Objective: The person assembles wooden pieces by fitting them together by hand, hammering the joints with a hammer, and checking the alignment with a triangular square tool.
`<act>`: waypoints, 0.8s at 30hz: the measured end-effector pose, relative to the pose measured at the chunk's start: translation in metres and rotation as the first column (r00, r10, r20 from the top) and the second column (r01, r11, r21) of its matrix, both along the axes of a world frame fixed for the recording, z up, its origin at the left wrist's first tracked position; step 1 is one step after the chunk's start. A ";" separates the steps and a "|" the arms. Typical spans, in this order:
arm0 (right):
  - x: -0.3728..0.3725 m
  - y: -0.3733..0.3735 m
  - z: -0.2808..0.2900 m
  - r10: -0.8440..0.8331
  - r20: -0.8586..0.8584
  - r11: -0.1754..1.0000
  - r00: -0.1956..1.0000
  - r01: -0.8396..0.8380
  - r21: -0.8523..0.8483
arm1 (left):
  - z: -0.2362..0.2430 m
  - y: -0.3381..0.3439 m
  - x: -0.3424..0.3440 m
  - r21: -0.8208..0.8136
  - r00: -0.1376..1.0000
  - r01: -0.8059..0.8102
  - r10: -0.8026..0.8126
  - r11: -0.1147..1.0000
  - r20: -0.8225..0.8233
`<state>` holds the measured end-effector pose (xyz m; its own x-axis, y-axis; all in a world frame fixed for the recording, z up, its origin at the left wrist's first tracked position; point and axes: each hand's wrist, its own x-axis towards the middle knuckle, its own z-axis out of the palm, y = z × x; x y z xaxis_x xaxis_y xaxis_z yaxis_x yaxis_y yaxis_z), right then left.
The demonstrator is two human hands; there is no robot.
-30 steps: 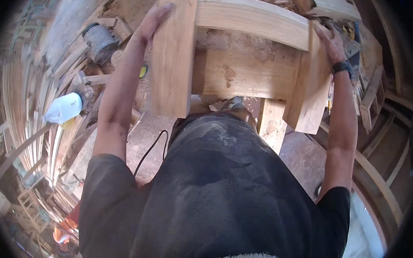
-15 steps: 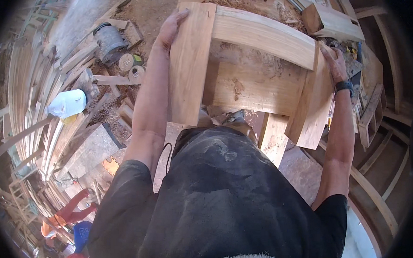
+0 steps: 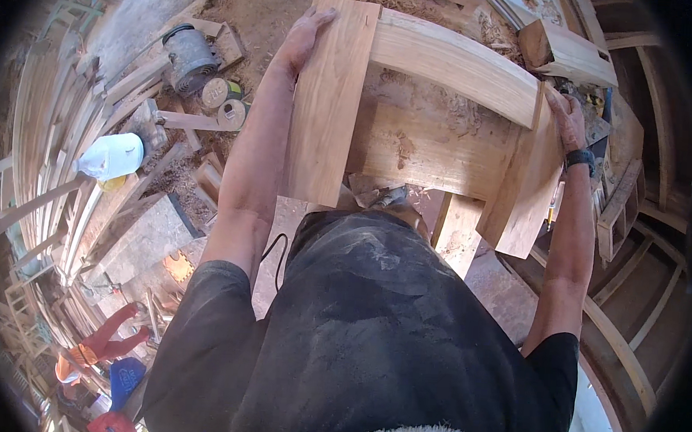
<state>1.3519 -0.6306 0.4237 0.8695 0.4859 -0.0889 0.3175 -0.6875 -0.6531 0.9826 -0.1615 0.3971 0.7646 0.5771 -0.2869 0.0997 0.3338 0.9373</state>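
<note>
A wooden frame of two wide side boards joined by a crosspiece (image 3: 456, 61) at its far end is held between my hands. My left hand (image 3: 303, 40) grips the outer edge of the left board (image 3: 332, 98) near its far corner, fingers closed against it. On the other side, my right hand (image 3: 566, 119) wraps the far end of the right board (image 3: 529, 182), which leans outward; its fingertips are partly hidden. Beneath the frame lies a broad plank (image 3: 427, 154) with a dark stain and wood shavings on it.
A grey bucket (image 3: 191, 59), two cans and a translucent jug (image 3: 112, 157) stand to the left among stacked timber strips. A block of wood (image 3: 566, 51) sits at the far right. Slatted wooden framework (image 3: 623, 309) runs along the right. Another person in orange (image 3: 80, 358) is at lower left.
The left board and my left hand have shifted slightly to the right, as has the background on that side. My right hand sits a little lower; both grips remain.
</note>
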 end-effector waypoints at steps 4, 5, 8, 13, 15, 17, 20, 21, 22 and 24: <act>0.003 0.002 0.000 0.000 -0.022 1.000 1.000 0.000 -0.017 | 0.014 -0.006 -0.002 0.141 0.997 -0.012 0.024 0.990 -0.079; 0.003 0.002 0.002 -0.006 -0.015 0.999 1.000 0.006 -0.037 | 0.015 -0.008 0.000 0.163 0.996 0.007 0.007 0.987 -0.086; -0.002 0.002 0.002 -0.001 0.017 1.000 1.000 0.001 -0.019 | 0.020 -0.006 0.002 0.268 0.987 0.046 -0.003 0.962 -0.158; -0.006 0.013 0.009 -0.029 -0.043 1.000 0.999 0.028 -0.014 | 0.024 0.001 -0.001 0.458 0.957 0.111 0.029 0.882 -0.287; 0.001 0.003 0.005 0.044 0.078 0.998 0.996 -0.041 -0.038 | 0.029 -0.004 0.003 0.434 0.957 0.135 -0.004 0.891 -0.289; -0.001 0.000 0.003 0.030 0.016 0.999 0.999 -0.030 -0.025 | 0.041 -0.014 0.003 0.442 0.950 0.149 -0.003 0.885 -0.314; 0.003 -0.001 -0.002 0.013 -0.030 0.998 0.999 -0.011 0.057 | 0.036 -0.009 0.003 0.532 0.955 0.145 0.022 0.834 -0.295; 0.008 -0.002 -0.006 0.001 -0.047 0.998 0.999 0.002 0.064 | 0.031 -0.005 0.001 0.603 0.965 0.128 0.041 0.787 -0.258; 0.015 -0.002 -0.008 0.025 0.014 1.000 1.000 -0.025 0.011 | 0.027 0.000 -0.001 0.608 0.961 0.146 0.033 0.781 -0.274; 0.016 0.000 -0.013 0.028 0.006 0.999 1.000 -0.028 -0.028 | 0.028 0.006 -0.010 0.923 0.943 0.167 0.217 0.347 -0.252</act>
<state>1.3676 -0.6302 0.4105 0.8561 0.5076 -0.0972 0.3409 -0.6961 -0.6318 0.9730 -0.1558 0.4249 0.7348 0.6281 0.2562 0.4196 -0.7176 0.5558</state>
